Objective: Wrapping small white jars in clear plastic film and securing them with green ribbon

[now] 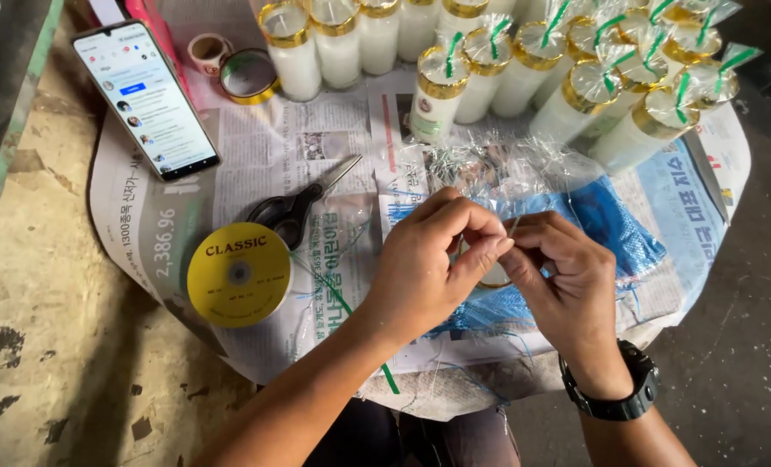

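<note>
Concrete: bare worn floor at the left and bottom-left, the widest open room; the newspaper edge curves past it.
Newspaper [255,156]: covers a small round work surface; its edge droops at the front toward the person's knees.
Smartphone [146,98]: screen lit, lying near the top-left rim, one corner overhanging the paper edge.
Tape rolls [230,67]: two small ones, touching, just right of the phone.
Ribbon spool [239,274]: yellow, flat on the paper near the left rim; a green ribbon [338,303] strand trails from it toward the front edge.
Scissors [303,203]: black handles, blades shut, just above the spool, well clear of the hands.
Left hand [428,268]: fingers pressed together, pinching a thin strand; what strand exactly, cannot tell.
Candle [495,277]: gold-rimmed glass, mostly hidden under both hands, resting on clear cellophane [489,169] and a blue bag [614,225], centre of the surface.
Right hand [567,285]: thumb and forefinger pinched on the same strand, touching the left fingertips; black watch [614,393] on the wrist.
Candle rows: unwrapped white jars [338,43] along the top edge; wrapped ones with green ties [627,82] crowd the top-right rim, little free room there.
Right side: dark floor beyond the rim.
</note>
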